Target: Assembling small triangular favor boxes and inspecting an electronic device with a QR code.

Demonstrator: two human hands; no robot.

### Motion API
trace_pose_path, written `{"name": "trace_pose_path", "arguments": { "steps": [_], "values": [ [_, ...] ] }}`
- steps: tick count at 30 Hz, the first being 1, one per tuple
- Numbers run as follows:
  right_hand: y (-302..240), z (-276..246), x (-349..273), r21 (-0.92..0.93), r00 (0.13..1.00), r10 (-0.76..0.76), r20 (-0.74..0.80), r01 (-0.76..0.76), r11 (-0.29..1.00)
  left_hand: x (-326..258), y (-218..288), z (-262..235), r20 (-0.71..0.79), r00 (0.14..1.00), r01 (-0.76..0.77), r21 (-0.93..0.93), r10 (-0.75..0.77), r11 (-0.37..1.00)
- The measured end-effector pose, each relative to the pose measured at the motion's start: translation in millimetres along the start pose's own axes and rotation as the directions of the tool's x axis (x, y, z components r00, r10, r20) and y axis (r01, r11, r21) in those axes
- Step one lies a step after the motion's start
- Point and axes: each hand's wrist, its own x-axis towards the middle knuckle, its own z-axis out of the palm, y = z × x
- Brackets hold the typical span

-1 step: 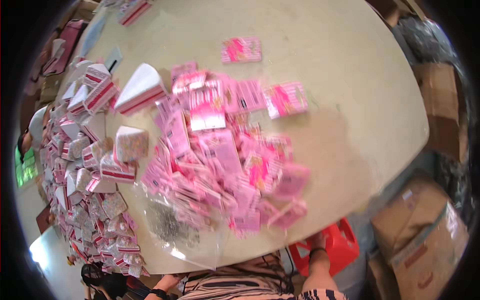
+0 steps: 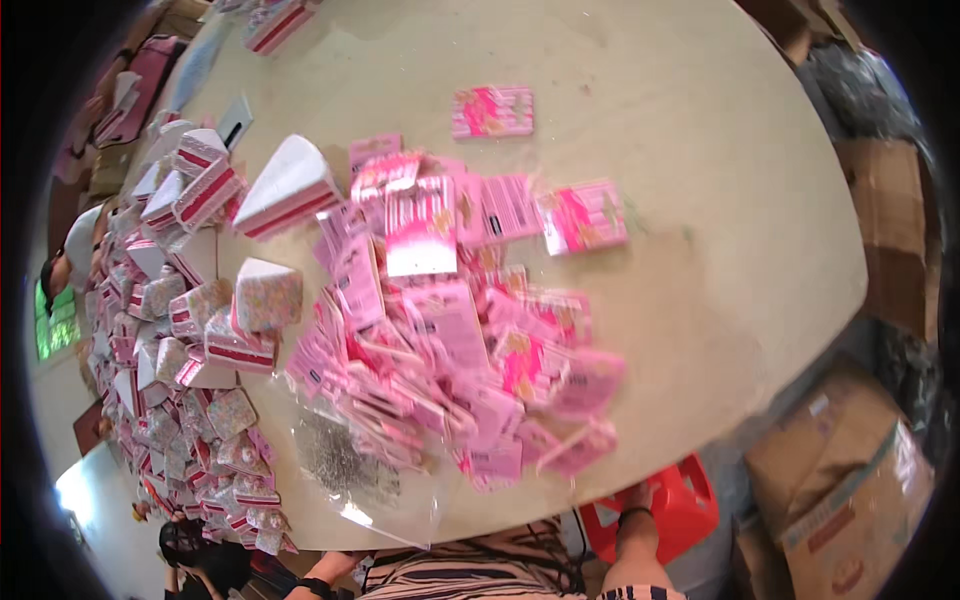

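My right hand (image 2: 637, 495) is down at the table's near edge, against a red plastic stool (image 2: 690, 510). Its fingers are mostly hidden there. My left hand (image 2: 342, 563), with a dark band at the wrist, is low beside my striped clothing, its fingers hidden too. On the table above both hands lies a heap of pink printed cards (image 2: 440, 320). A clear plastic bag (image 2: 350, 470) with small dark pieces touches the heap's near left side. Many cake-slice-shaped toys (image 2: 240, 335), white and pink with sprinkles, are piled to the left.
Single pink cards (image 2: 493, 111) lie apart from the heap on the pale table (image 2: 680, 120). More cake slices (image 2: 278, 25) stand at the far left. Cardboard boxes (image 2: 830, 420) line the right side. Another person's dark-haired head (image 2: 200, 550) shows at lower left.
The whole view has shifted slightly, so the table and its things appear a little lower and farther right. The cards and cake slices keep their places; neither hand visibly takes up or lets go of anything.
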Motion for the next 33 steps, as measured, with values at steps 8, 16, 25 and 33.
{"name": "trace_pose_path", "arguments": {
  "steps": [8,16,25,33],
  "values": [
    [-55,-46,10,0.152,0.919,-0.385,0.08,0.371,0.916,-32,-29,-7,-0.025,0.98,0.201,0.092,-0.199,0.975],
    [-29,-195,35,0.377,0.91,-0.358,0.209,0.263,0.888,-16,-67,22,-0.107,0.994,0.008,0.277,0.022,0.961],
    [-8,-268,78,0.481,0.858,-0.44,0.266,0.278,0.832,41,8,24,-0.309,0.941,-0.146,0.002,0.139,0.989],
    [74,-259,118,0.606,0.772,-0.525,0.359,0.235,0.76,26,-30,67,-0.418,0.89,-0.203,0.001,0.184,0.979]
  ]
}}
